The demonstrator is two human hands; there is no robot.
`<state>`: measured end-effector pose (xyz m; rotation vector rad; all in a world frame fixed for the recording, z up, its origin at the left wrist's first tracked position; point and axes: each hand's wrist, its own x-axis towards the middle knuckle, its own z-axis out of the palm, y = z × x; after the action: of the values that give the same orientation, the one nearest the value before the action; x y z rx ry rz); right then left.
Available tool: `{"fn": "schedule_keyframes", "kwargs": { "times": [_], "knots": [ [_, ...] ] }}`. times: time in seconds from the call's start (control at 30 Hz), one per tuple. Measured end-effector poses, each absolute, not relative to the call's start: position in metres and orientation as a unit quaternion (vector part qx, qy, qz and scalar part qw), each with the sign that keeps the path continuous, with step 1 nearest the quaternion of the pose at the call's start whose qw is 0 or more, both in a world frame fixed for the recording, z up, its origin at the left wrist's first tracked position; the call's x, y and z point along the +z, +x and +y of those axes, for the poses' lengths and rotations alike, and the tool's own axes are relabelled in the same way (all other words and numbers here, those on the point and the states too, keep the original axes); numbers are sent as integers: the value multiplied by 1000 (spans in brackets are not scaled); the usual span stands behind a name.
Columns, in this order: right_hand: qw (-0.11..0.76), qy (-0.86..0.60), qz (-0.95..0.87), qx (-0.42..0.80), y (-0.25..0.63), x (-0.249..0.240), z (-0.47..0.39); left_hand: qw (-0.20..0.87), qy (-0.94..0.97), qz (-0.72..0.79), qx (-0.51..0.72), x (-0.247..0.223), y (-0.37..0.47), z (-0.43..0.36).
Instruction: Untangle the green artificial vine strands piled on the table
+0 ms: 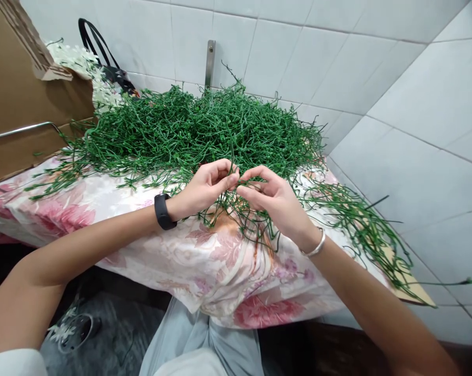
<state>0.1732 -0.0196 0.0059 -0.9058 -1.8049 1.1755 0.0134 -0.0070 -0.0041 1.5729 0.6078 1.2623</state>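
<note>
My left hand pinches a thin green artificial stem, its fingertips closed at the middle of the view. Close against it, my right hand has thumb and forefinger pressed together on part of the same green stem piece; the exact grip point is hidden by the fingers. Loose green stems hang and lie just below both hands on the floral cloth. Behind the hands spreads a large heap of green plastic stems.
More stems lie at the right, by the tiled wall. At the left stand a cardboard box, white artificial flowers and a black-handled bag. A cup-like container sits below, left of my legs.
</note>
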Motion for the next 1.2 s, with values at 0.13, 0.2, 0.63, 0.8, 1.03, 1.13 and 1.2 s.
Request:
{"fn": "schedule_keyframes", "kwargs": {
  "times": [0.13, 0.2, 0.63, 0.8, 1.03, 1.13, 1.2],
  "knots": [
    [402, -377, -824, 132, 172, -2, -23, 495, 649, 269, 512, -6, 14, -7],
    [389, -368, -844, -31, 172, -5, -22, 500, 647, 273, 507, -6, 14, -7],
    [432, -404, -740, 320, 180, 7, -11, 453, 639, 271, 560, -5, 9, -4],
    [450, -486, -749, 10, 199, 7, 8, 473, 609, 284, 569, -8, 8, 1],
    [434, -437, -787, 19, 203, 19, 7, 494, 590, 281, 573, -6, 6, 2],
    [383, -346, -837, 182, 193, 19, -2, 501, 601, 268, 562, -5, 6, 1],
    [363, -317, -846, 229, 188, 16, -4, 506, 609, 250, 557, -5, 6, 1]
  ]
}}
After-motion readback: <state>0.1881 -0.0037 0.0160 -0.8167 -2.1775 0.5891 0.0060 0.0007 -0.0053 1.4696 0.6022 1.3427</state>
